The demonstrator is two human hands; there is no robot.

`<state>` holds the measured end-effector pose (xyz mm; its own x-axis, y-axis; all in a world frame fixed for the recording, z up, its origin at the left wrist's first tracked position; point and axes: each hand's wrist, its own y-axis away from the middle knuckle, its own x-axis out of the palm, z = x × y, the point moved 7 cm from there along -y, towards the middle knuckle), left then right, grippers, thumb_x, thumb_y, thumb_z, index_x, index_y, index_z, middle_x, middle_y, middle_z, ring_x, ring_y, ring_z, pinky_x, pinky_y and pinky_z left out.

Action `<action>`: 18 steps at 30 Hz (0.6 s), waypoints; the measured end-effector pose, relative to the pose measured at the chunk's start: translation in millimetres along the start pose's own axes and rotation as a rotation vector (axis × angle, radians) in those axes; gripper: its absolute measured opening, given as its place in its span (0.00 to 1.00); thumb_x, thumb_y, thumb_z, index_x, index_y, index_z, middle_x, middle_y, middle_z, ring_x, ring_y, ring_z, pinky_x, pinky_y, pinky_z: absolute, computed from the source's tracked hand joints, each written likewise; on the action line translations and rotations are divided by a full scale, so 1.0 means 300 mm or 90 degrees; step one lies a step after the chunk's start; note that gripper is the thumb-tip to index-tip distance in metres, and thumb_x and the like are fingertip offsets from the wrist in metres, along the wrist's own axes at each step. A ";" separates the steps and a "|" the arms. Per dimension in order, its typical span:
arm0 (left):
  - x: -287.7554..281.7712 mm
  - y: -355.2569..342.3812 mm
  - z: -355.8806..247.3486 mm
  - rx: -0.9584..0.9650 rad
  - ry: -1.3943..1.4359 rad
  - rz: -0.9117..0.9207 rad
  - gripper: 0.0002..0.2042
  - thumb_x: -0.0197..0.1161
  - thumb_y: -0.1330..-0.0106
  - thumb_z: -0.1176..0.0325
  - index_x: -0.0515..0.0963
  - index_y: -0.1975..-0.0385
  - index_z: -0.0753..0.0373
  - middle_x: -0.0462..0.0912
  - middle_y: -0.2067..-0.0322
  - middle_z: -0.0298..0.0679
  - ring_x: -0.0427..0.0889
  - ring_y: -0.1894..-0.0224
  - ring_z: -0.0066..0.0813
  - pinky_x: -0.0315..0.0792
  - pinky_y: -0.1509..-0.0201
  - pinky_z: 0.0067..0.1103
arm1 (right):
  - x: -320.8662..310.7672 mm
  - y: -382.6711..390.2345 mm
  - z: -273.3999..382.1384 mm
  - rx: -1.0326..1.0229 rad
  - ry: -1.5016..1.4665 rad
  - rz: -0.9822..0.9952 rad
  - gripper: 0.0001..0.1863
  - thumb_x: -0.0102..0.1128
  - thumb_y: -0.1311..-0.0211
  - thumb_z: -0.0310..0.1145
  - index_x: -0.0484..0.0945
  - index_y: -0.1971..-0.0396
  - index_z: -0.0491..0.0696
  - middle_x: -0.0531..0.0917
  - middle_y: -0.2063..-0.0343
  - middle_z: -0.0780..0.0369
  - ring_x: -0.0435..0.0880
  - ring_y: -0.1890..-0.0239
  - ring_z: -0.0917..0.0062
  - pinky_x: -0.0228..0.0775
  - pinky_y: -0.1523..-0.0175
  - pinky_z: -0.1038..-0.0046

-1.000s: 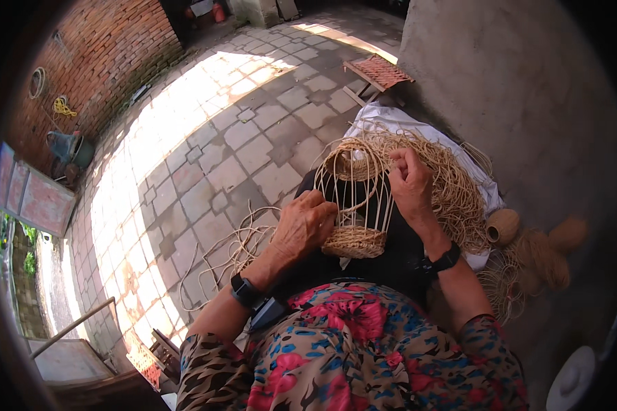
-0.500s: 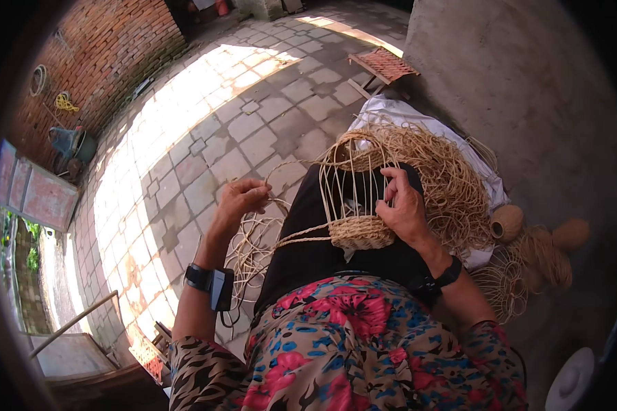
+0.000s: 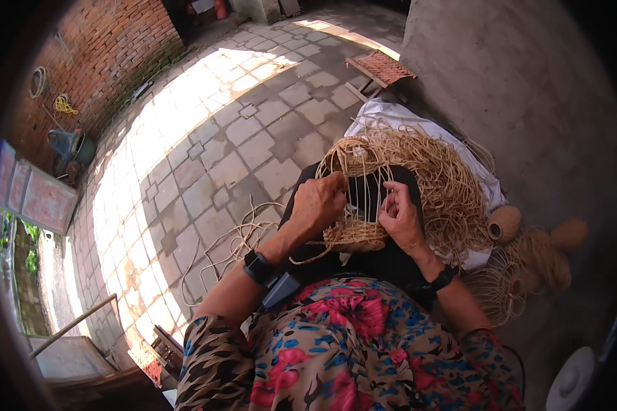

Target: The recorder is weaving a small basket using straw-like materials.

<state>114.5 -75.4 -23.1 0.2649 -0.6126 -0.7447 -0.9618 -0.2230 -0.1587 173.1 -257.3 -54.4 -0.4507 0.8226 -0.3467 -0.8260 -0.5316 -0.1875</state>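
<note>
A half-woven basket [image 3: 355, 237] of tan twisted cord lies across my black-trousered lap, with a dense woven band at the near end, another at the far end, and bare upright strands between. Closed fingers of my left hand [image 3: 317, 204] are at the left strands; the cord they pinch is mostly hidden behind them. From the basket's near left side, a thick cord loop [image 3: 310, 259] bows out. My right hand [image 3: 401, 219] grips the right side of the basket, thumb low by the woven band and index finger raised by the strands.
A big heap of loose tan cord [image 3: 445, 185] on a white sack [image 3: 490, 179] lies beyond my right knee. Cord balls [image 3: 504, 224] and a wire-like strand frame [image 3: 500, 284] sit farther right. Stray cord [image 3: 234, 236] trails on the paving at left. A low woven stool [image 3: 380, 68] stands ahead.
My left hand has come in from the left to the basket's strands, bringing the pinched cord. The cord loop at left has shrunk. My right hand stays on the basket, slightly shifted.
</note>
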 end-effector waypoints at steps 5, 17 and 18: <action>-0.049 0.063 0.117 -0.125 0.365 0.013 0.13 0.61 0.46 0.72 0.76 0.59 0.59 0.74 0.84 0.36 0.76 0.80 0.27 0.70 0.74 0.25 | -0.013 -0.004 -0.012 -0.019 -0.013 -0.002 0.27 0.55 0.49 0.20 0.64 0.46 0.41 0.69 0.75 0.66 0.68 0.77 0.86 0.64 0.69 0.81; -0.522 0.931 1.259 -0.759 0.106 -0.135 0.19 0.61 0.41 0.54 0.79 0.62 0.65 0.81 0.72 0.44 0.80 0.69 0.41 0.75 0.60 0.32 | -0.016 0.003 -0.020 0.001 -0.015 0.038 0.28 0.60 0.49 0.22 0.65 0.46 0.47 0.72 0.73 0.66 0.68 0.77 0.86 0.65 0.70 0.81; -0.519 0.923 1.232 -0.759 0.109 -0.137 0.19 0.61 0.41 0.54 0.79 0.62 0.65 0.81 0.72 0.44 0.80 0.69 0.41 0.75 0.60 0.32 | -0.022 0.000 -0.026 0.014 -0.031 0.051 0.28 0.60 0.49 0.22 0.66 0.46 0.48 0.73 0.72 0.65 0.68 0.77 0.86 0.65 0.70 0.81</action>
<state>-218.4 238.5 -190.8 0.5029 -0.5491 -0.6675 -0.2551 -0.8322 0.4924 178.7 -264.2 -59.2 -0.5304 0.7871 -0.3150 -0.7941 -0.5913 -0.1406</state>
